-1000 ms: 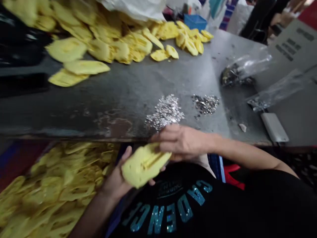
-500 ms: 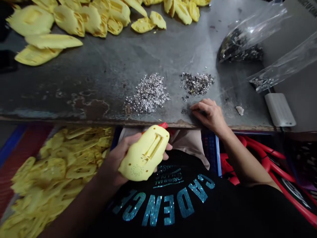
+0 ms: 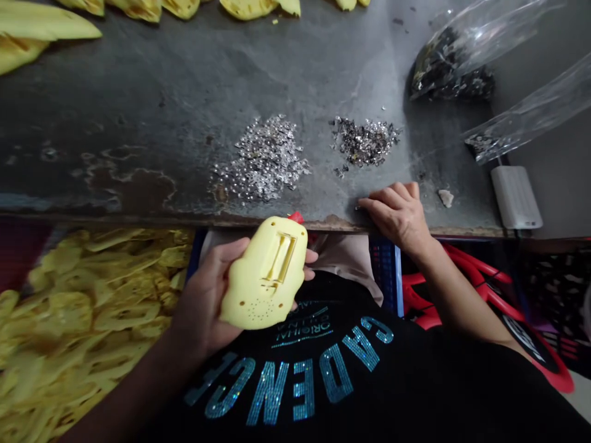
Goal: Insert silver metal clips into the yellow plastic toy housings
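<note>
My left hand (image 3: 207, 301) holds a yellow plastic shell (image 3: 265, 274) in front of my chest, its inner side up with a rectangular slot and small holes showing. My right hand (image 3: 397, 212) rests on the near edge of the grey worktable (image 3: 138, 123), fingers curled and pinched on the surface just below a small pile of dark metal bits (image 3: 364, 141). What the fingertips hold is too small to make out. A larger pile of shiny silver bits (image 3: 263, 160) lies to the left of that pile, above the shell.
More yellow shells (image 3: 41, 27) lie along the table's far edge, and a bin of several yellow shells (image 3: 83, 307) sits low on my left. Two clear plastic bags (image 3: 462, 55) with metal bits and a white box (image 3: 514, 197) lie at the right. A red frame (image 3: 484, 283) is under the table.
My right hand left the shell and moved right to the table edge near the dark pile. My left hand turned the shell's inner side upward. The view tilted down.
</note>
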Motion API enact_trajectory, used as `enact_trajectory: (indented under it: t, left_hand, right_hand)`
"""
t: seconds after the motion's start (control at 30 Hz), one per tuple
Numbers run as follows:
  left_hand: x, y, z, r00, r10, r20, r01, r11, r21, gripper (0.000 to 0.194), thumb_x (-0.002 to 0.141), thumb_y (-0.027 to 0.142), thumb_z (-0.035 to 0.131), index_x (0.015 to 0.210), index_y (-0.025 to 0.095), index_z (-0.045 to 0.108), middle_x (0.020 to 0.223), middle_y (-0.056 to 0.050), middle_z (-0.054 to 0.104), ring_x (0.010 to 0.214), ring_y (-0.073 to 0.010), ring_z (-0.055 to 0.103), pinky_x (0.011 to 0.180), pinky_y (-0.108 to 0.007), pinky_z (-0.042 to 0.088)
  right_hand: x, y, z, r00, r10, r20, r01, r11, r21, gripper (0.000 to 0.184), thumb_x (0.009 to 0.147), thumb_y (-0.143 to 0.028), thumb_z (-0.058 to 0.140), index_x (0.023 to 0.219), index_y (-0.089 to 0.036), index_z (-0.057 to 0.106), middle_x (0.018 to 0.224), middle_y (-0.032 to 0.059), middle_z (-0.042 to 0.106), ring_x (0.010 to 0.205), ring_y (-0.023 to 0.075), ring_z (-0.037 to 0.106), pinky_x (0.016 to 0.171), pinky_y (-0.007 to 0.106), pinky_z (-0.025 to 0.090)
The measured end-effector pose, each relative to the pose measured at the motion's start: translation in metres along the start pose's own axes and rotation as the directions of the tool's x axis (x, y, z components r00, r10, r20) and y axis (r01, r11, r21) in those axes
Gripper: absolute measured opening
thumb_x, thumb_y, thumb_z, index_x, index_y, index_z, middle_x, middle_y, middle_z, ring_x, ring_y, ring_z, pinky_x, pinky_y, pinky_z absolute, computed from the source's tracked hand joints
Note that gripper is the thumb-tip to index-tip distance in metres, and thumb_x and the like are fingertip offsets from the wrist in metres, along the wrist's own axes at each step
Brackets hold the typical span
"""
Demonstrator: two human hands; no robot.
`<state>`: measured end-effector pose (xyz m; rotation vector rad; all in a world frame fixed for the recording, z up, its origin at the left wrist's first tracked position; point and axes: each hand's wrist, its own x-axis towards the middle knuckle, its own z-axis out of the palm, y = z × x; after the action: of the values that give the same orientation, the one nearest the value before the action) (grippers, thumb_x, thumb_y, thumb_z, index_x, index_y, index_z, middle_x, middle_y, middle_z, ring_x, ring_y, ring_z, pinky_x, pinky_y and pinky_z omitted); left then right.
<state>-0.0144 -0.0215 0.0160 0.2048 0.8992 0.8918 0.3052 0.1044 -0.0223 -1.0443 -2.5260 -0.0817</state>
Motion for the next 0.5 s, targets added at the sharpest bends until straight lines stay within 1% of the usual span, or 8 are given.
enact_trajectory:
  t: [0.03,0.1,0.17,0.23,0.3,0.37,0.43,0.5]
  left_hand:
    - [0.001,0.0,0.0,1.0,-0.01,-0.016,0.009,1.0,-0.009,0.067,0.099,0.052,0.062,0.154,0.014,0.065,0.128,-0.02,0.084,0.109,-0.042,0.084,0.069,-0.045,0.072]
    - [0.001,-0.001,0.001,0.999,-0.021,-0.037,0.02,0.999,-0.028,0.072,0.098,0.054,0.064,0.158,0.015,0.062,0.131,-0.019,0.084,0.115,-0.0442,0.082,0.071,-0.048,0.073]
    - [0.002,-0.002,0.003,0.999,-0.016,-0.045,0.014,0.999,-0.037,0.076,0.098,0.056,0.063,0.162,0.016,0.057,0.133,-0.019,0.083,0.116,-0.0451,0.082,0.07,-0.048,0.073]
    - [0.003,-0.003,0.004,0.998,-0.005,-0.058,0.003,0.999,-0.034,0.077,0.098,0.058,0.063,0.164,0.017,0.056,0.134,-0.02,0.082,0.115,-0.0453,0.082,0.069,-0.048,0.073]
    - [0.003,-0.005,0.006,0.996,-0.006,-0.085,0.003,1.0,-0.03,0.075,0.097,0.058,0.065,0.16,0.017,0.061,0.135,-0.019,0.082,0.117,-0.045,0.082,0.069,-0.047,0.073]
    - [0.004,-0.006,0.007,0.994,-0.013,-0.108,0.01,1.0,-0.027,0.072,0.096,0.059,0.066,0.154,0.017,0.066,0.135,-0.018,0.082,0.118,-0.0448,0.081,0.07,-0.047,0.073]
    - [0.004,-0.006,0.008,0.993,-0.017,-0.114,0.014,1.0,-0.026,0.071,0.096,0.058,0.067,0.153,0.017,0.068,0.135,-0.018,0.083,0.119,-0.045,0.081,0.071,-0.046,0.073]
    - [0.004,-0.007,0.009,0.994,-0.009,-0.109,0.006,1.0,-0.027,0.073,0.096,0.057,0.068,0.156,0.017,0.065,0.134,-0.019,0.083,0.116,-0.0444,0.082,0.073,-0.046,0.073]
  right_hand:
    - [-0.004,0.0,-0.002,1.0,0.02,-0.006,-0.02,0.999,0.028,0.02,0.114,-0.027,0.058,0.121,-0.032,0.076,0.11,0.0023,0.082,0.096,0.0237,0.063,0.089,0.044,0.04]
    - [-0.008,0.0,-0.007,0.995,0.1,-0.025,-0.097,0.991,0.095,0.019,0.112,-0.026,0.06,0.119,-0.031,0.077,0.105,0.0025,0.081,0.096,0.0236,0.066,0.087,0.043,0.042]
    - [-0.008,-0.001,-0.012,0.98,0.195,-0.032,-0.188,0.97,0.153,0.016,0.11,-0.025,0.063,0.114,-0.029,0.078,0.1,0.0025,0.079,0.097,0.024,0.069,0.088,0.043,0.044]
    - [-0.005,-0.003,-0.016,0.97,0.244,-0.006,-0.239,0.954,0.184,0.012,0.108,-0.027,0.065,0.107,-0.028,0.078,0.098,0.0022,0.078,0.098,0.0246,0.069,0.09,0.043,0.045]
    - [-0.001,-0.006,-0.017,0.972,0.233,0.041,-0.237,0.951,0.199,0.012,0.107,-0.03,0.067,0.104,-0.028,0.078,0.097,0.0023,0.077,0.098,0.0252,0.068,0.09,0.043,0.044]
    - [0.002,-0.01,-0.014,0.975,0.208,0.08,-0.22,0.954,0.204,0.011,0.107,-0.033,0.068,0.105,-0.028,0.078,0.096,0.0027,0.076,0.098,0.0257,0.067,0.089,0.043,0.043]
    - [0.005,-0.013,-0.009,0.976,0.204,0.079,-0.215,0.96,0.182,0.011,0.106,-0.036,0.071,0.106,-0.027,0.078,0.095,0.0033,0.074,0.098,0.0264,0.065,0.088,0.043,0.042]
    - [0.007,-0.015,-0.004,0.976,0.207,0.066,-0.215,0.967,0.14,0.013,0.105,-0.038,0.073,0.102,-0.026,0.077,0.094,0.0037,0.073,0.098,0.0272,0.064,0.088,0.043,0.041]
